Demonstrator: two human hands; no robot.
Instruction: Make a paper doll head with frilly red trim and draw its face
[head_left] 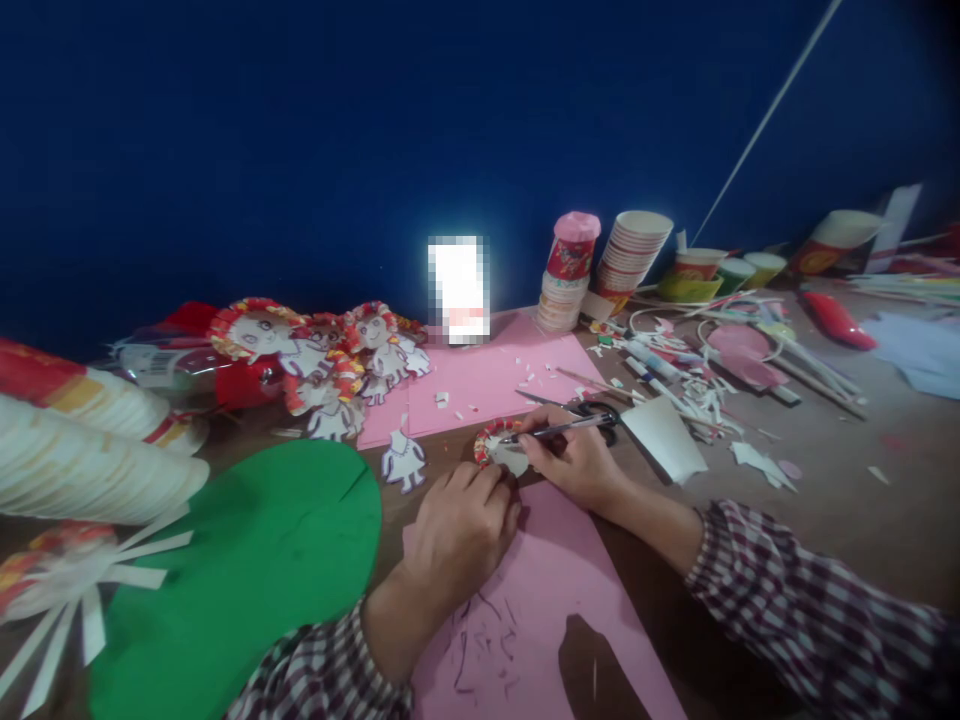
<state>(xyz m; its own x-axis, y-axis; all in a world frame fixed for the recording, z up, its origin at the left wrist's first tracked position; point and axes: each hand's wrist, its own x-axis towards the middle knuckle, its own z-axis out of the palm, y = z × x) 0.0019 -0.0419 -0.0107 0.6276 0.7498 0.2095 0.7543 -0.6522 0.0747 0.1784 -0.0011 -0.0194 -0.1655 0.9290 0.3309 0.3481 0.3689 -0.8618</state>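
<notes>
My right hand pinches a dark pen, its tip at a small round paper piece with a red and yellow frilled rim. My left hand rests against the near side of that piece with its fingers curled together; whether they grip its edge is hidden. Under both hands lies a pink sheet with dark pen strokes and a cut-out hole. A white paper dress figure lies just left of the hands. Black-handled scissors sit behind my right hand.
A green paper shape and stacked paper cups are at left. Several paper dolls lie behind them. More cups stand at the back right, near scattered markers, scraps and a red object. A pink sheet lies behind.
</notes>
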